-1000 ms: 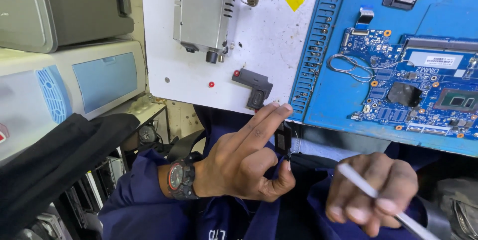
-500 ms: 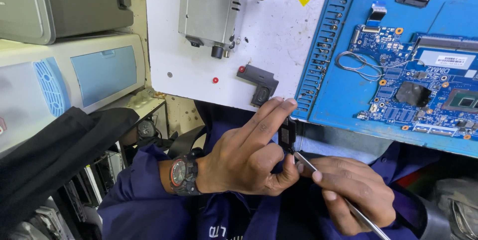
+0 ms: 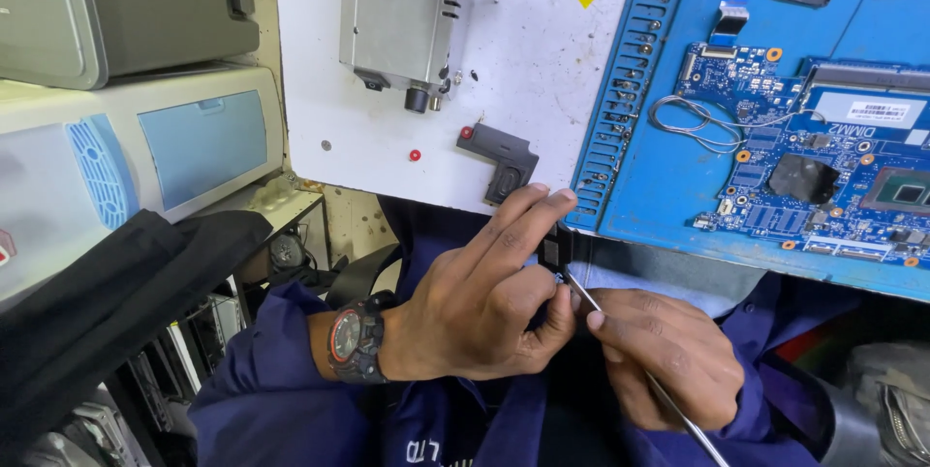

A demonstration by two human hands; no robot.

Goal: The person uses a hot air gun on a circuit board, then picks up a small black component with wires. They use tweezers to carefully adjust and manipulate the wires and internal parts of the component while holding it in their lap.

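Close in, down at six o'clock, the person's lap fills the bottom of the view in dark blue workwear. The left hand, a black and red wristwatch on its wrist, pinches a small black component between thumb and forefingers, the fingers stretched long toward one o'clock. At four o'clock from it, the right hand is clenched around a thin metal tool, pen-fashion; the tool's tip meets the lower edge of the black component, its other end running off toward five o'clock.

Just beyond the hands lies the edge of the white bench, with a black plastic part at twelve o'clock from the left fingertips. To the two o'clock side a blue mat carries a blue circuit board. Farther off, at eleven o'clock, stands a grey metal unit, and at nine o'clock a pale machine with a light-blue panel.
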